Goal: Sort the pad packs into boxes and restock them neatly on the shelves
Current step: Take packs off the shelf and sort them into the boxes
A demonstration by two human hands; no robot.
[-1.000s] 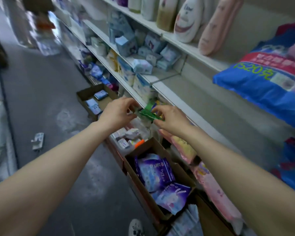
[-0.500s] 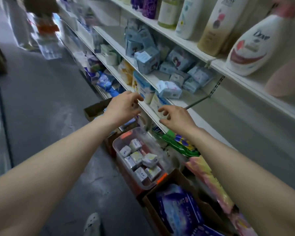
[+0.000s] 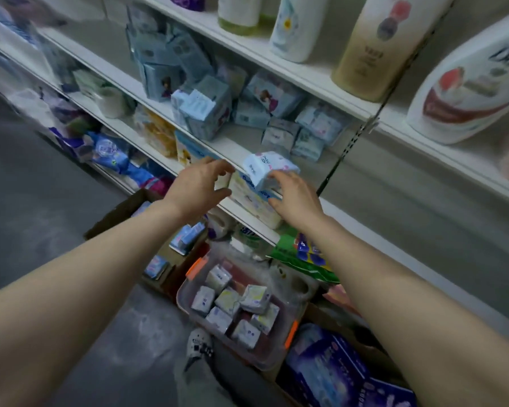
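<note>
Hands are now reaching up to the middle shelf (image 3: pixel 235 148), while a second ago they were lower, pinching a green pack by the boxes. That pack is no longer in the hands, so I judge one item is finished and the next one is starting.

Head view: the right hand (image 3: pixel 294 198) is touching a white-blue pad pack (image 3: pixel 266 168) at the shelf edge, its fingers bending around the pack's near side but not fully closing. The left hand (image 3: pixel 197 186) is just beside, holding nothing, fingers spread and loosely curled. More packs are lying untidy behind on the shelf. Below, a clear bin (image 3: pixel 188 301) is holding small packs, and a carton (image 3: pixel 106 221) is standing on the floor.
</note>
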